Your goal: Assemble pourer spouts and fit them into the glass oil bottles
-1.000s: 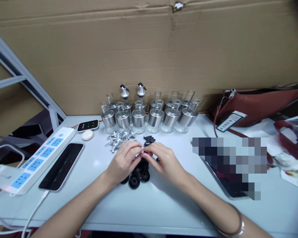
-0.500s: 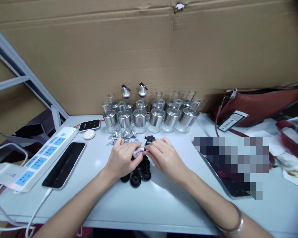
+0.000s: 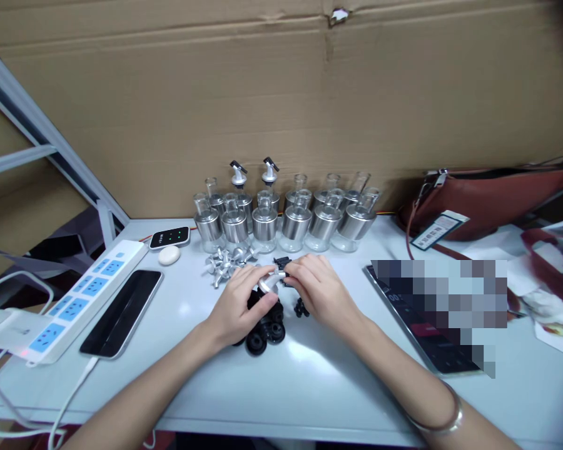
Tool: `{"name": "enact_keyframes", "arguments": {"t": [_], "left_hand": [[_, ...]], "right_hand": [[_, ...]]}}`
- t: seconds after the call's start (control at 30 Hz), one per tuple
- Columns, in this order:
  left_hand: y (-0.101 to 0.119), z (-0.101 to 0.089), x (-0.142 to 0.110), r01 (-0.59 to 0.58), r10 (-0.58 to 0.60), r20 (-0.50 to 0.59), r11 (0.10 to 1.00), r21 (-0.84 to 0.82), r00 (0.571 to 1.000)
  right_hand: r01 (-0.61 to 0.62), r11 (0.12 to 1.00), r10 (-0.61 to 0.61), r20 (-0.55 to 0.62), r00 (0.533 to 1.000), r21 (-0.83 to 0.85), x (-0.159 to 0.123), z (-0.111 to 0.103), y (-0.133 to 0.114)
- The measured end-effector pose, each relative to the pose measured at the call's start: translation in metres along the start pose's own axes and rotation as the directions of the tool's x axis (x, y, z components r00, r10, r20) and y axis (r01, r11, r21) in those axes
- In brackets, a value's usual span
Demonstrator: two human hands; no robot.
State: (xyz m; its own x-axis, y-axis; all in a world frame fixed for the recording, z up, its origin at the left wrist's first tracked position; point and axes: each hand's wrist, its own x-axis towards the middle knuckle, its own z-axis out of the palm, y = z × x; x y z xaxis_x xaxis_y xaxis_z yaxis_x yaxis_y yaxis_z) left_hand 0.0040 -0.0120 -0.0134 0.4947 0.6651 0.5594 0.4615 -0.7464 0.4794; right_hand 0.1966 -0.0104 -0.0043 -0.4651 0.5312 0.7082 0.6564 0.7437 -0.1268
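Note:
My left hand (image 3: pixel 244 307) holds a silver pourer spout (image 3: pixel 268 284) between thumb and fingers, its wide base toward the palm. The fingers of my right hand (image 3: pixel 319 294) are pinched at the narrow end of that spout; what lies between them is hidden. Just behind the fingertips is a small pile of black levers (image 3: pixel 281 261). Black ribbed stoppers (image 3: pixel 256 341) lie heaped under and in front of my left hand. Tiny black parts (image 3: pixel 301 307) sit beside my right hand. Further silver spouts (image 3: pixel 224 265) lie piled behind my left hand.
Glass bottles with metal bands (image 3: pixel 296 222) stand in two rows at the back; two carry fitted pourers (image 3: pixel 269 172). On the left are a power strip (image 3: pixel 82 300), a phone (image 3: pixel 122 312) and a white round case (image 3: pixel 169 254). A tablet (image 3: pixel 417 331) and brown bag (image 3: pixel 492 200) occupy the right.
Both hands have shifted slightly right, and the spout has turned with its base toward me. The silver pile and the tiny black parts are now more exposed.

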Motion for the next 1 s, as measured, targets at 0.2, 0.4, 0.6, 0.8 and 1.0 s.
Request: {"name": "enact_keyframes", "arguments": {"t": [0.2,0.4,0.6,0.8,1.0], "left_hand": [[-0.003,-0.001,0.003,-0.068,0.067,0.026,0.997,0.046,0.997],[-0.015,-0.004,0.004,-0.146,0.164,-0.044,0.951,0.273,0.985],[-0.013,-0.003,0.004,-0.142,0.173,-0.077,0.941,0.307,0.982],[-0.015,-0.003,0.004,-0.129,0.164,-0.093,0.944,0.304,0.982],[-0.015,-0.004,0.004,-0.136,0.172,-0.090,0.941,0.310,0.981]], "right_hand": [[-0.062,0.994,0.060,0.026,0.998,0.089,0.001,-0.006,0.002],[-0.501,0.714,0.486,0.170,0.857,0.490,0.004,-0.012,0.011],[-0.710,0.451,0.464,0.537,0.704,0.541,-0.002,-0.018,0.036],[-0.675,0.712,0.352,0.733,0.582,0.194,-0.004,-0.028,0.044],[-0.650,0.726,0.368,0.673,0.642,0.224,-0.001,-0.031,0.045]]}}
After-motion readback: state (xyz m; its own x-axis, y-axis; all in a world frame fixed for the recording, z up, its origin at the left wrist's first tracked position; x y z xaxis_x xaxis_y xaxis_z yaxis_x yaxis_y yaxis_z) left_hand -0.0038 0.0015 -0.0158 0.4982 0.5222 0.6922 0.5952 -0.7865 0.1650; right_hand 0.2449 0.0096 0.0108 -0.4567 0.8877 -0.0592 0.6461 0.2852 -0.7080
